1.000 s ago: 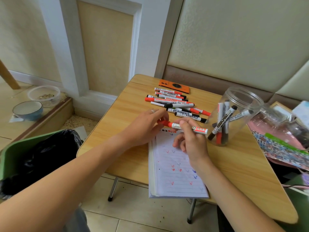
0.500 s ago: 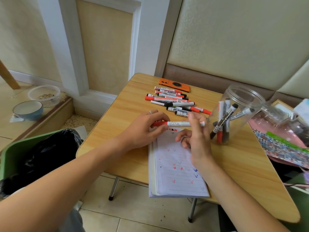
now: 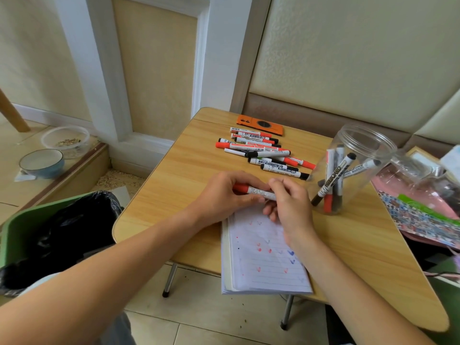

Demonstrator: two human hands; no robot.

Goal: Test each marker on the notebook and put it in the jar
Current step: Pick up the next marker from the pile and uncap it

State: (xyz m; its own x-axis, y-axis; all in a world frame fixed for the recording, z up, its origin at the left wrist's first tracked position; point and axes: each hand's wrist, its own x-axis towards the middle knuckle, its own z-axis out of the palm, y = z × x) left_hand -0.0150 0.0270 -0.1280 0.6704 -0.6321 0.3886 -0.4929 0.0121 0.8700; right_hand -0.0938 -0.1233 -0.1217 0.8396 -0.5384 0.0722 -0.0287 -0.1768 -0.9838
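A red-capped white marker [image 3: 256, 191] lies level between both hands just above the top of the open lined notebook [image 3: 263, 265]. My left hand [image 3: 224, 195] grips its red cap end. My right hand [image 3: 291, 207] curls round the barrel's other end and hides it. The page carries red, blue and black test marks. To the right, a clear plastic jar [image 3: 363, 150] stands with several markers leaning inside. A pile of loose red and black markers [image 3: 263, 153] lies on the table behind my hands.
An orange phone [image 3: 260, 124] lies at the far edge of the small wooden table [image 3: 174, 195]. A green bin with a black bag [image 3: 49, 235] stands at left. Two bowls [image 3: 42, 161] sit on a floor step. Patterned clutter [image 3: 423, 215] crowds the right edge.
My right hand slid left along the marker and closed over its right end. The marker dropped slightly toward the notebook. My left hand keeps its grip on the cap end.
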